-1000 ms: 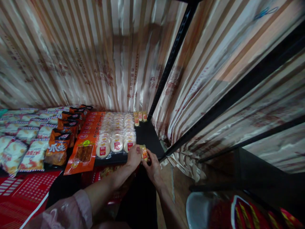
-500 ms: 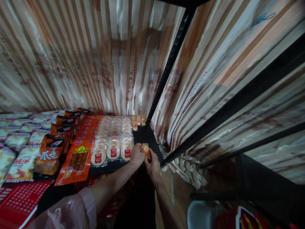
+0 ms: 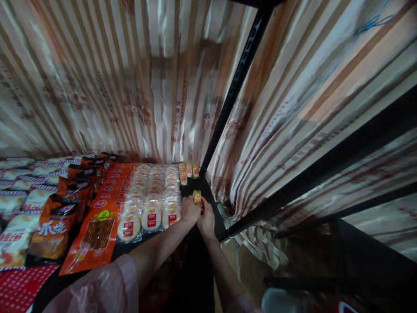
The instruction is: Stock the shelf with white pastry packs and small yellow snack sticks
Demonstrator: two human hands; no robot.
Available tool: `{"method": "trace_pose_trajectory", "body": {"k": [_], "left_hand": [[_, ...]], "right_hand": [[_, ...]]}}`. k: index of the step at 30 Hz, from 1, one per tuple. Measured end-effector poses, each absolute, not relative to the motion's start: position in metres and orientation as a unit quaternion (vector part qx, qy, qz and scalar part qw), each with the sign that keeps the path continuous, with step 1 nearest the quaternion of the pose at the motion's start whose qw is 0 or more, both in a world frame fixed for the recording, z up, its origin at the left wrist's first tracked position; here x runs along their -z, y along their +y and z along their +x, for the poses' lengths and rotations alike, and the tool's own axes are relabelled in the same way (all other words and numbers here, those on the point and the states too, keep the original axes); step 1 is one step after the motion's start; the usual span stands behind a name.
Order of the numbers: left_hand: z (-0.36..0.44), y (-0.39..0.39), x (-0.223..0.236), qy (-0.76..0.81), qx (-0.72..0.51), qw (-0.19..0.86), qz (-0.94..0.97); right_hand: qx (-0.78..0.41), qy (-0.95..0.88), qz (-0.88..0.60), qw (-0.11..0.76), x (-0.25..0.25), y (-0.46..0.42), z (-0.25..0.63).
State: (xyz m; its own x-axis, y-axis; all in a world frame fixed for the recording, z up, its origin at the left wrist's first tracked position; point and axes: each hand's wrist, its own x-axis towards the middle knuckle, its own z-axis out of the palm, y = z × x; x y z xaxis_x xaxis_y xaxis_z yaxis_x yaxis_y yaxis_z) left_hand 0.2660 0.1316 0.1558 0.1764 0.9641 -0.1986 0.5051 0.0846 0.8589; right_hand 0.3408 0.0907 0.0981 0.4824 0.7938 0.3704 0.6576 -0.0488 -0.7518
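Both my hands meet above the right end of the black shelf (image 3: 189, 190). Between them stands a small yellow snack packet (image 3: 197, 197) with a red label, its top showing above my fingers. My left hand (image 3: 190, 209) closes on it from the left, and my right hand (image 3: 206, 220) grips it from the right; most fingertips are hidden. Farther back on the shelf, several matching small packets (image 3: 189, 170) form a little group in the corner. Just left of my hands lie rows of round white crackers (image 3: 151, 217) in clear wrappers.
Left of the crackers are flat orange snack bags (image 3: 97, 230), black-and-orange bags (image 3: 54, 228) and white bags (image 3: 19, 237). A red perforated basket (image 3: 26, 287) sits at lower left. A black metal post (image 3: 233, 95) rises at the corner, before a striped curtain (image 3: 156, 78).
My hands have moved slightly forward with the small packet, and the fingers now cover more of it. The view has shifted a little, bringing the left-hand bags lower and farther left.
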Motion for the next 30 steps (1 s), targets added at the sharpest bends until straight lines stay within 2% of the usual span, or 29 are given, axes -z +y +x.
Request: {"method": "trace_pose_trajectory", "body": {"k": [11, 19, 30], "left_hand": [[0.279, 0.157, -0.154, 0.579, -0.258, 0.46, 0.622], [0.284, 0.167, -0.148, 0.58, -0.261, 0.451, 0.626], [0.293, 0.186, -0.146, 0.587, -0.233, 0.447, 0.634]], "right_hand": [[-0.033, -0.507, -0.727, 0.461, -0.084, 0.124, 0.352], [-0.027, -0.509, -0.76, 0.403, -0.082, 0.131, 0.356], [-0.038, -0.497, -0.767, 0.404, -0.087, 0.153, 0.359]]}}
